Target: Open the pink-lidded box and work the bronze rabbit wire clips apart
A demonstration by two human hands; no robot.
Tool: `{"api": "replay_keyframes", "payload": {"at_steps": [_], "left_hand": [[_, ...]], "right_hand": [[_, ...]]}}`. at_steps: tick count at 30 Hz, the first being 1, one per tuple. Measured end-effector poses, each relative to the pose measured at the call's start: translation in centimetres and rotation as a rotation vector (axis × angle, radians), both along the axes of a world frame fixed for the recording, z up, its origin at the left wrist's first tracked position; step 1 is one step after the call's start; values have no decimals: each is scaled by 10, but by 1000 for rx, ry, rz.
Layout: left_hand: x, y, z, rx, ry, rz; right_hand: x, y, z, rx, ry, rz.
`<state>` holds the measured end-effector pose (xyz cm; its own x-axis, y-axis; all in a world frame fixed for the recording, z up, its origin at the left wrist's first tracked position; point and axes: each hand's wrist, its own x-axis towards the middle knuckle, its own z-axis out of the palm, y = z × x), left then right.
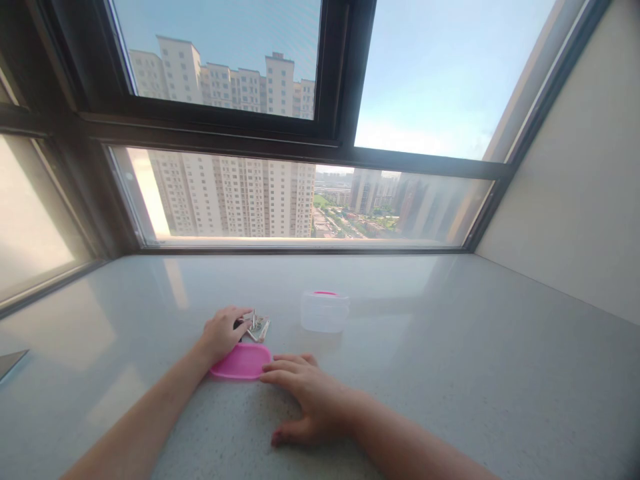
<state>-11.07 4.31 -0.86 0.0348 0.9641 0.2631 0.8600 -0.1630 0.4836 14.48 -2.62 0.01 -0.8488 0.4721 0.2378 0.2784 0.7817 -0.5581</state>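
Note:
My left hand (pixel 223 332) is bent around a small dark object, mostly hidden by the fingers, just behind the pink lid. Its fingertips reach a small pile (pixel 259 328) of what look like folded papers with a shiny metal piece on top; the exact kind is too small to tell. The pink lid (pixel 243 362) lies flat on the pale speckled surface. My right hand (pixel 313 400) has its fingers stretched out and thumb spread, with the fingertips at the lid's right edge. Behind it stands a clear plastic container (pixel 325 313) with something pink showing at its top.
The pale speckled surface (pixel 450 373) runs back to a dark-framed window (pixel 300 250), with tall buildings outside. A white wall (pixel 570 200) bounds the right side. At the far left edge lies the corner of a flat, dark-grey object (pixel 13 363).

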Motion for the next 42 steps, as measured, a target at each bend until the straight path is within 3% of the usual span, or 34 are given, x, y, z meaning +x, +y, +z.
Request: {"api": "replay_keyframes", "payload": {"at_steps": [12, 21, 26, 28, 32, 38, 42], "left_hand": [[-2, 5, -8, 24, -116, -71], [-2, 1, 3, 244, -195, -63], [5, -3, 12, 314, -283, -89], [14, -6, 17, 288, -313, -151], [41, -17, 24, 161, -354, -318], [73, -37, 25, 9, -372, -489], [72, -39, 21, 7, -236, -545]], "right_hand": [[2, 4, -8, -28, 19, -52], [2, 4, -6, -58, 8, -63], [0, 5, -10, -89, 143, -92], [-1, 8, -14, -122, 245, -169], [-1, 19, -24, -216, 467, -494], [0, 32, -28, -373, 645, -467], [-1, 34, -25, -514, 681, -512]]}}
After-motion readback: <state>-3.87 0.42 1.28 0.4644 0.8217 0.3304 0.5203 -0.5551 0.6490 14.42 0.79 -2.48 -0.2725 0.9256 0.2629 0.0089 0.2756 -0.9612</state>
